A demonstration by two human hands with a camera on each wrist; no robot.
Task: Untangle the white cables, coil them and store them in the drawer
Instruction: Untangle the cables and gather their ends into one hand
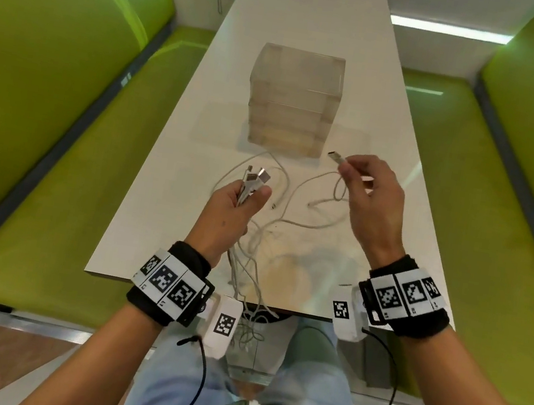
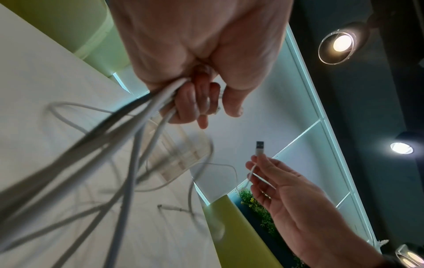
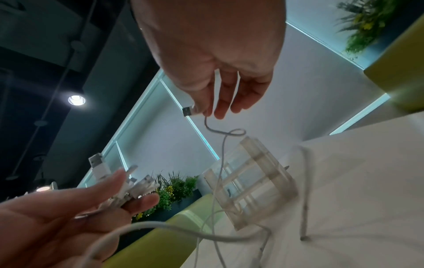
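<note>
Green padded benches (image 1: 63,74) flank a long white table (image 1: 306,21), and on it stands a clear drawer unit (image 1: 293,100) of several stacked drawers, all pushed in; its cloudy walls do not let me tell whether anything lies inside. White cables (image 1: 264,233) sprawl in loose tangled loops on the tabletop between the drawer unit and the near edge, some strands hanging over that edge toward the person's lap.

The left hand (image 1: 235,209) is raised above the table with its fingers (image 2: 195,101) curled round a bundle of cable ends, the thumb alongside; several plugs (image 1: 257,176) stick up out of the fist, and the strands run down from under the palm to the tangle. The right hand (image 1: 374,204) is held up just beside the drawer unit's front corner, pinching a single USB plug (image 1: 334,157) between thumb and forefinger, the metal tip pointing away from the palm. Its other fingers (image 3: 243,96) hang loosely extended and apart. That plug's cable (image 3: 220,145) drops in a small loop to the table
</note>
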